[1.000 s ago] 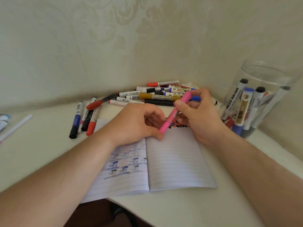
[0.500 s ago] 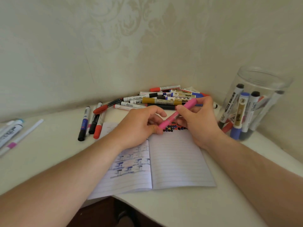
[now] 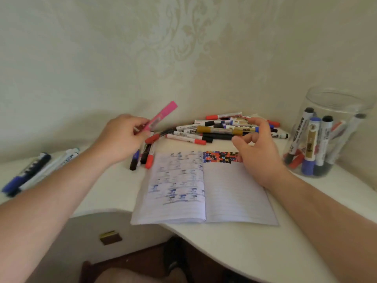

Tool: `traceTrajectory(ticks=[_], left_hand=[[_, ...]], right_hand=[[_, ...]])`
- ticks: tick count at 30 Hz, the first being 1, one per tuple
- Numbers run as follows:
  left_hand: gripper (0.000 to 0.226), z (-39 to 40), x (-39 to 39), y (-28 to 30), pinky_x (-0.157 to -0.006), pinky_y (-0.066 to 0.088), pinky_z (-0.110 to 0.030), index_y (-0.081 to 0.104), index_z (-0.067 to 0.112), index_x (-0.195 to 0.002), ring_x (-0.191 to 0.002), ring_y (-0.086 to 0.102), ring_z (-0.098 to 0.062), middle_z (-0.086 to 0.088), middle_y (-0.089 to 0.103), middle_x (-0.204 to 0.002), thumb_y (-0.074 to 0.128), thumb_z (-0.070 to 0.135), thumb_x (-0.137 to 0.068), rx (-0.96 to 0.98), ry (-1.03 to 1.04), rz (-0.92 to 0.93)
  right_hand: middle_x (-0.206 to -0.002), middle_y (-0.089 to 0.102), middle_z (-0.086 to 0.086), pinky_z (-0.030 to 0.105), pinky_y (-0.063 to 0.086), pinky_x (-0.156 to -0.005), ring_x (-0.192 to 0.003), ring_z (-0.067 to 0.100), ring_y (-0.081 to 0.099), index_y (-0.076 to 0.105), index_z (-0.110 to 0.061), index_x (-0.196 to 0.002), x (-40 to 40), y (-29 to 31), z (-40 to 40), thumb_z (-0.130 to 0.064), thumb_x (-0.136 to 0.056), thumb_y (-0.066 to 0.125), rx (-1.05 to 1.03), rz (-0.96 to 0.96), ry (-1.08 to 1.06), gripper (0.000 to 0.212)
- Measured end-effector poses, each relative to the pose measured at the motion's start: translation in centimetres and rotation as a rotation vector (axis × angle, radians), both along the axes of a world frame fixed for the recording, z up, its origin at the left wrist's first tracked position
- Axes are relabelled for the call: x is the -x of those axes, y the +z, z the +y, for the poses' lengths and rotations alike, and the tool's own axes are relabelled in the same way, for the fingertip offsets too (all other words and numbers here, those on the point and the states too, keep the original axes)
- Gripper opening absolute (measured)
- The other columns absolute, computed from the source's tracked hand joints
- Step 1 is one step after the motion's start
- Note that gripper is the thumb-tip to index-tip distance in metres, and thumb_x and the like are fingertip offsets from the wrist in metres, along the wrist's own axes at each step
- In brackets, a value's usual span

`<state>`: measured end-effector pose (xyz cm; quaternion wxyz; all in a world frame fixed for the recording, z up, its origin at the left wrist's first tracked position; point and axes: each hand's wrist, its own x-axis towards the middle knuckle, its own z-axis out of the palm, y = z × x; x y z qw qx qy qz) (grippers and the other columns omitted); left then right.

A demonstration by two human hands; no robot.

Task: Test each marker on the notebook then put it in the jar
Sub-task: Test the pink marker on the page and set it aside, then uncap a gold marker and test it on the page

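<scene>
Pink marker (image 3: 161, 117) pinched in left hand (image 3: 122, 137), long axis slanting up-right. Right hand (image 3: 257, 148) loosely spread, holding nothing. One notebook (image 3: 204, 186), one jar (image 3: 326, 131).

Single head view, looking forward-down, close over desk (image 3: 234, 252) corner.

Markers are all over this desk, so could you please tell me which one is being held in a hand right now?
The pink marker, gripped by the left hand and raised above the desk. All the others lie on the desk or stand in the jar.
</scene>
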<state>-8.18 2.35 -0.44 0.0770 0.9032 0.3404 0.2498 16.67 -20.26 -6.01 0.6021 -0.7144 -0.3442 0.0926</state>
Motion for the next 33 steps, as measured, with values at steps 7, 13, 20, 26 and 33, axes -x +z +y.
traceTrajectory(ticks=[7, 13, 20, 26, 33], left_hand=[[0.028, 3.3, 14.5, -2.1, -0.076, 0.054, -0.036, 0.072, 0.036, -0.116, -0.091, 0.071, -0.029, 0.0, 0.078, -0.101, 0.066, 0.045, -0.089, 0.047, 0.341, 0.23], [0.032, 3.1, 16.0, -4.9, -0.073, 0.051, -0.037, 0.06, 0.041, -0.118, -0.094, 0.062, -0.033, 0.005, 0.074, -0.116, 0.06, 0.036, -0.086, -0.121, 0.423, 0.38], [0.035, 3.4, 11.9, -3.7, -0.097, 0.042, -0.043, 0.067, 0.041, -0.119, -0.115, 0.054, -0.037, -0.005, 0.065, -0.113, 0.059, 0.033, -0.085, -0.144, 0.498, 0.405], [0.025, 1.8, 1.6, -1.9, -0.096, 0.046, -0.041, 0.074, 0.042, -0.11, -0.111, 0.057, -0.033, 0.003, 0.067, -0.105, 0.064, 0.037, -0.088, -0.113, 0.212, 0.245], [0.041, -3.2, -13.0, -1.1, -0.108, 0.045, -0.045, 0.06, 0.04, -0.137, -0.126, 0.052, -0.023, 0.002, 0.06, -0.133, 0.057, 0.04, -0.097, 0.038, -0.2, 0.188]], right_hand=[[-0.086, 0.066, 0.008, 0.033, 0.052, -0.07, -0.076, 0.017, 0.065, 0.044, -0.046, -0.127, -1.2, 0.2, 0.3, -0.014, -0.094, 0.071, 0.013, -0.053, -0.055, 0.054], [-0.083, 0.063, 0.006, 0.027, 0.043, -0.067, -0.075, 0.017, 0.06, 0.047, -0.038, -0.129, -1.0, 0.3, 0.0, -0.01, -0.095, 0.067, 0.038, -0.087, -0.014, 0.049], [-0.086, 0.064, 0.007, 0.026, 0.046, -0.069, -0.078, 0.016, 0.062, 0.048, -0.039, -0.128, -1.1, 0.4, 0.1, -0.009, -0.096, 0.066, 0.056, -0.084, -0.01, 0.048], [-0.085, 0.062, 0.005, 0.023, 0.045, -0.066, -0.076, 0.014, 0.06, 0.047, -0.037, -0.133, -0.9, 0.6, 0.2, -0.01, -0.097, 0.067, 0.098, -0.112, -0.001, 0.048], [-0.084, 0.063, 0.005, 0.021, 0.045, -0.065, -0.072, 0.01, 0.059, 0.045, -0.044, -0.125, -1.5, 0.4, 0.3, -0.009, -0.096, 0.066, 0.048, -0.091, -0.004, 0.05]])
